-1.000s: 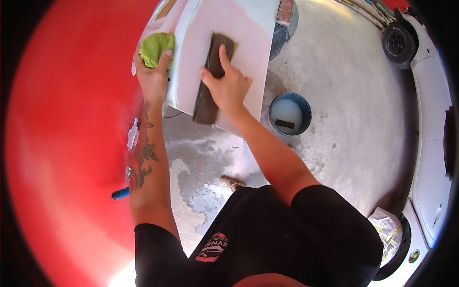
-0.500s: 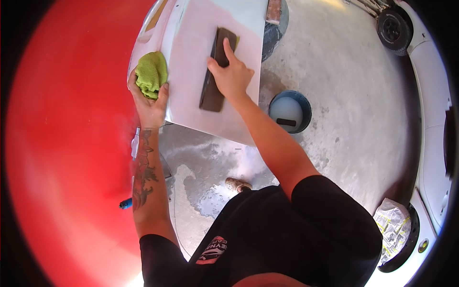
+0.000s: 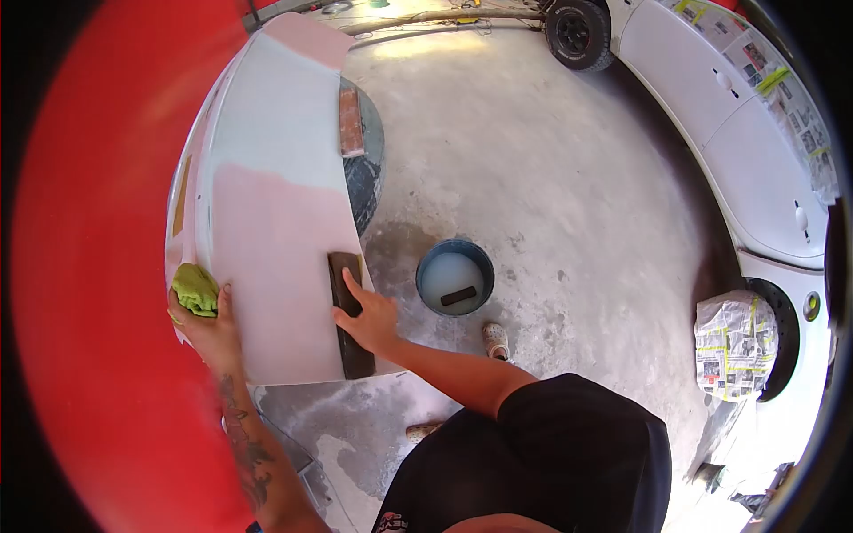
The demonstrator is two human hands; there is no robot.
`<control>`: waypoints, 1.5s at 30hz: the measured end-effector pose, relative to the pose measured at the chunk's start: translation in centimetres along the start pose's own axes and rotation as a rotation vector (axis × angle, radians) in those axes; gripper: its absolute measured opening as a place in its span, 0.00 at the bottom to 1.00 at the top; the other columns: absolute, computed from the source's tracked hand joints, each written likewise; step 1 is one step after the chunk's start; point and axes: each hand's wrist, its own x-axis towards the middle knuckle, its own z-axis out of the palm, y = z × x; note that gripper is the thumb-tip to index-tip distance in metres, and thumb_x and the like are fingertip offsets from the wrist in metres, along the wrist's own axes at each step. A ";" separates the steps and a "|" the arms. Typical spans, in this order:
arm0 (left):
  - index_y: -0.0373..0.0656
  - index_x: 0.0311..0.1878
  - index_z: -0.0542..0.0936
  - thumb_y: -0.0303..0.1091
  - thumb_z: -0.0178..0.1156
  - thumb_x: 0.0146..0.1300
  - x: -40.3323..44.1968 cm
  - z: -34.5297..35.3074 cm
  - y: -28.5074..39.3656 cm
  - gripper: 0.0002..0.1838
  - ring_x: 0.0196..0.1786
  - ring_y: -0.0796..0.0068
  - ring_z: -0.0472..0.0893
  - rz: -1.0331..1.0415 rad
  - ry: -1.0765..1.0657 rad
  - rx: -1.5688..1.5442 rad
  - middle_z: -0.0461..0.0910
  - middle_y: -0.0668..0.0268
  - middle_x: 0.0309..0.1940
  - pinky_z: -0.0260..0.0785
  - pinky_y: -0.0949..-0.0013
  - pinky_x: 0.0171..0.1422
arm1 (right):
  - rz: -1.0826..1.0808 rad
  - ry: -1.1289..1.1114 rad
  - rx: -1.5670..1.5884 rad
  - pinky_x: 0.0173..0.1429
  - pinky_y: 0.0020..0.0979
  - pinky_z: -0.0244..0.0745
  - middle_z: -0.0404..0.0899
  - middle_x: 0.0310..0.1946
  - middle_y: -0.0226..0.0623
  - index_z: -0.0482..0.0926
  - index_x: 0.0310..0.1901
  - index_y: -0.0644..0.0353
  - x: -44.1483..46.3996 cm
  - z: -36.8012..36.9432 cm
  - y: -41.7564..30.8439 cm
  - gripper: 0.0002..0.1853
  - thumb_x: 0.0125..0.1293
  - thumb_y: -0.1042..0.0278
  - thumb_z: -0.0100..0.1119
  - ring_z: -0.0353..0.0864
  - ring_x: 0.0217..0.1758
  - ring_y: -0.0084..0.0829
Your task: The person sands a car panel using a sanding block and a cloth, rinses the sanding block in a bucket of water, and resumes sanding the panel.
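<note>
Pink-wht panel (image 3: 275, 222), dk block (image 3: 355, 345) nr edge

bucket (image 3: 419, 279) right of panel (image 3: 267, 240) | small block (image 3: 458, 296) in bucket | tyre (image 3: 578, 35) ahead, beyond bucket

white car (image 3: 746, 169) at right | black tire (image 3: 577, 34) | printed paper cover (image 3: 736, 346)

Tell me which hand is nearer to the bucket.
Right. The right hand is left of the bucket, on the long block; the left hand is farther left, holding the green cloth.
</note>
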 end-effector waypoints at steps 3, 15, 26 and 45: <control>0.34 0.74 0.64 0.41 0.79 0.60 0.0 0.3 0.0 0.46 0.69 0.47 0.71 0.002 0.004 -0.010 0.69 0.46 0.66 0.65 0.50 0.74 | 0.025 0.022 -0.019 0.48 0.49 0.68 0.86 0.30 0.42 0.70 0.77 0.38 10.4 2.1 -5.3 0.43 0.57 0.44 0.67 0.86 0.38 0.47; 0.31 0.73 0.60 0.39 0.80 0.59 -0.1 -0.2 0.8 0.48 0.68 0.59 0.72 -0.111 -0.091 -0.091 0.66 0.51 0.67 0.69 0.59 0.73 | 0.074 -0.067 0.085 0.59 0.46 0.63 0.88 0.48 0.41 0.67 0.79 0.43 -5.1 -0.6 7.3 0.45 0.58 0.49 0.69 0.86 0.53 0.40; 0.30 0.75 0.58 0.43 0.80 0.59 0.2 0.1 -0.6 0.52 0.69 0.59 0.72 -0.078 -0.086 -0.009 0.65 0.51 0.68 0.67 0.59 0.74 | 0.071 -0.028 -0.014 0.59 0.53 0.64 0.88 0.38 0.42 0.67 0.78 0.38 6.9 0.4 0.6 0.42 0.62 0.40 0.65 0.86 0.46 0.48; 0.31 0.75 0.57 0.42 0.80 0.60 -0.1 0.2 0.8 0.51 0.70 0.57 0.72 -0.195 -0.085 -0.171 0.67 0.50 0.68 0.67 0.56 0.74 | 0.155 -0.171 0.034 0.67 0.56 0.62 0.88 0.52 0.46 0.65 0.79 0.42 -1.2 -1.5 5.9 0.45 0.60 0.44 0.68 0.86 0.54 0.47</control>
